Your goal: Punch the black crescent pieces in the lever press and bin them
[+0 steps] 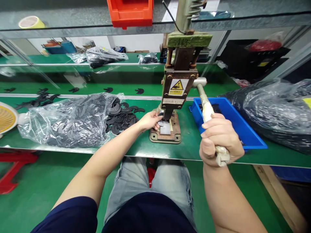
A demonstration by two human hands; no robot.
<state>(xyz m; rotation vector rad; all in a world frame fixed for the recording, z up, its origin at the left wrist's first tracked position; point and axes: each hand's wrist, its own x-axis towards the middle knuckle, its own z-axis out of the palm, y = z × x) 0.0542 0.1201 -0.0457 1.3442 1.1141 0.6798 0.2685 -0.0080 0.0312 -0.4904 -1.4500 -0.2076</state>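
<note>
- Head view: left hand point(149, 120) pinching a flat black piece point(160, 114) at the rusty metal base of the press point(178, 87), just under the ram.
- Right hand point(220, 139) clenched round the cloth-wrapped lever point(206, 108), angled down toward the body.
- Heap of thin dark crescent pieces point(122, 116) spilling from a crinkled clear bag point(70, 119) on the green worktop point(136, 147); few visible in the blue plastic tray point(233, 122). Likely far more left than done.

I count one lever press point(178, 87), one blue tray point(245, 131), one orange bin point(131, 13), one yellow tape roll point(31, 22), one left hand point(150, 119) and one right hand point(220, 139) in view.
</note>
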